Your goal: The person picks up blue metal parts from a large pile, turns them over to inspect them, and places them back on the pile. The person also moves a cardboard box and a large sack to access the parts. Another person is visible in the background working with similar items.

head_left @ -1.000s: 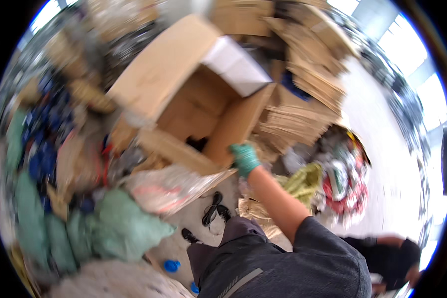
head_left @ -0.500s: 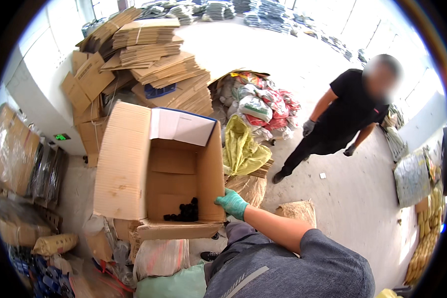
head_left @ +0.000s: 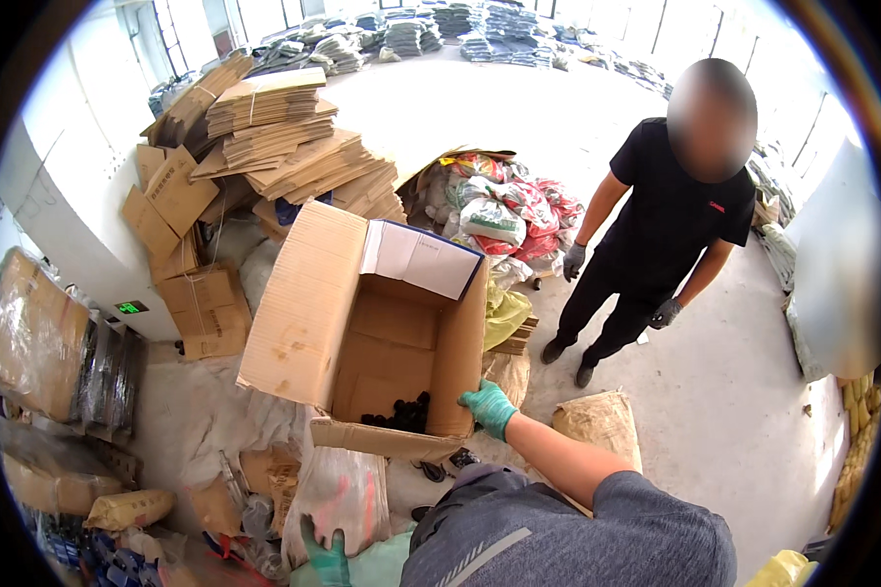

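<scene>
My right hand (head_left: 489,408), in a green glove, grips the right wall of an open cardboard box (head_left: 382,333) near its lower corner. One broad flap leans out to the left, and a white sheet-like flap (head_left: 416,256) stands at the far side. A small heap of black pieces (head_left: 401,413) lies in the box's near right corner; they are too small to name. Low in the view, my left hand (head_left: 326,560), also green-gloved, has its fingers spread and holds nothing. It is over a pale sack with red stripes (head_left: 338,494), near a light green sack (head_left: 377,558).
A person in black (head_left: 685,205) with grey gloves stands at the right, beyond a tan sack (head_left: 597,426). Flattened cartons (head_left: 274,127) are piled far left. Behind the box lies a heap of red and white sacks (head_left: 519,210). Wrapped goods (head_left: 39,313) line the left.
My left hand has come into view at the bottom, fingers apart. The box, still in my right hand's grip, sits farther right in the view. The other person has come closer.
</scene>
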`<state>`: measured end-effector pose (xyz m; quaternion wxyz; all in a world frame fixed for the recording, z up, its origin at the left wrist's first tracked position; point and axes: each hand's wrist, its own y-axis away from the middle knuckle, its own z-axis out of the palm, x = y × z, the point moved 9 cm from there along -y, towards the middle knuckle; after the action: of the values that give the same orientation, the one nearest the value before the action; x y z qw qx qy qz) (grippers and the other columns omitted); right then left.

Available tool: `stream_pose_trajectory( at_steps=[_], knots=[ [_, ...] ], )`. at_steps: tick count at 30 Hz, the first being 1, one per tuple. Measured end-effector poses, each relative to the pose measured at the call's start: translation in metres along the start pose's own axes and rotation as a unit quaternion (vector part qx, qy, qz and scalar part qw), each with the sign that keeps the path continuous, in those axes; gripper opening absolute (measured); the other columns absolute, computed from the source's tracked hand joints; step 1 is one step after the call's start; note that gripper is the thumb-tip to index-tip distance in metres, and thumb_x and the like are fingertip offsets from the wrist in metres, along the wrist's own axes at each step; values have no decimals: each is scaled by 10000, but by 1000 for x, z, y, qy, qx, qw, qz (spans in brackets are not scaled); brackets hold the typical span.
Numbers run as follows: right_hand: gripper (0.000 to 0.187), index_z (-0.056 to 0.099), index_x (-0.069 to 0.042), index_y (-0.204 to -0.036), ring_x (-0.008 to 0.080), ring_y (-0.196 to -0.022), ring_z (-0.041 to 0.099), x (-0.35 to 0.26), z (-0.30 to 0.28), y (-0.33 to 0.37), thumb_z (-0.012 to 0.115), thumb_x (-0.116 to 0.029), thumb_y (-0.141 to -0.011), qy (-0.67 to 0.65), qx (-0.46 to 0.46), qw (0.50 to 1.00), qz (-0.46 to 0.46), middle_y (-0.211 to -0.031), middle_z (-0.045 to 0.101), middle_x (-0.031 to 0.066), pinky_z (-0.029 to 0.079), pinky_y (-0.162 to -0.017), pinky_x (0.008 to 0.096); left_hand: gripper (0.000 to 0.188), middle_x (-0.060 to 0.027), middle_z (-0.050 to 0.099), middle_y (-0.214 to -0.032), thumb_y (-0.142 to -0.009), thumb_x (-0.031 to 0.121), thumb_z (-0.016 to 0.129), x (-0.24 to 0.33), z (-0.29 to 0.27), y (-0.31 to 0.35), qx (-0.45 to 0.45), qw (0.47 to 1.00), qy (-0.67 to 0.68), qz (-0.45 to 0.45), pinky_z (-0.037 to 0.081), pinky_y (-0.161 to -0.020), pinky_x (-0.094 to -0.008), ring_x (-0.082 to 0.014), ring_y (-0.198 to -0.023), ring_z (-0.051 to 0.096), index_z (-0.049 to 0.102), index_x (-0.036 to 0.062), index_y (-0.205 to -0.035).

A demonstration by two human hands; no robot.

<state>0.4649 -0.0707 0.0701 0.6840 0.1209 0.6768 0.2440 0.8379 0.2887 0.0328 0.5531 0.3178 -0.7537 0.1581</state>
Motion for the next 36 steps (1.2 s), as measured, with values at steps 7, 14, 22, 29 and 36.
stream_pose_trajectory(
  at_steps=[7, 14, 22, 29, 36],
  knots=[
    [383, 625, 25, -1229, 207, -846, 656, -1, 20, -22, 638, -58, -855, 23, -40, 999, -22, -997, 705, 125, 543, -778, 345, 1188, -184, 299, -1629, -701, 586, 868, 266, -13, -18, 28, 931, -185, 313, 307, -1189, -488, -352, -1484, 315, 270, 97, -1604],
    [401, 620, 32, -1252, 220, -941, 676, -3, 42, -29, 646, -39, -858, -7, -78, 997, -9, -1079, 710, 132, 553, -859, 358, 1178, -215, 279, -1625, -672, 676, 831, 392, 8, -1, 46, 848, -284, 445, 363, -1144, -589, -445, -1483, 307, 298, 183, -1600],
    [383, 629, 33, -1212, 220, -873, 677, -16, 62, -23, 649, -90, -850, 66, -68, 993, -67, -1001, 717, 125, 558, -798, 363, 948, -200, 533, -1458, -658, 542, 875, 414, 81, -16, -93, 844, -339, 406, 391, -1122, -545, -428, -1385, 455, 555, 61, -1410],
    [426, 587, 5, -1284, 185, -882, 672, -13, 57, -20, 604, -76, -866, 36, -60, 995, -76, -1056, 715, 123, 548, -800, 341, 481, -141, 737, -1055, -925, 439, 648, 364, 176, -65, -249, 748, -544, 287, 463, -1028, -464, -326, -1133, 649, 672, 52, -1210],
    [469, 564, 1, -1310, 238, -959, 692, -6, 66, -25, 621, -118, -861, 170, -43, 975, -136, -1083, 725, 170, 540, -856, 363, 645, -165, 586, -1424, -996, 526, 502, 285, 226, -98, -425, 702, -562, 98, 473, -1057, -442, -333, -1266, 590, 534, 54, -1435]
  ],
)
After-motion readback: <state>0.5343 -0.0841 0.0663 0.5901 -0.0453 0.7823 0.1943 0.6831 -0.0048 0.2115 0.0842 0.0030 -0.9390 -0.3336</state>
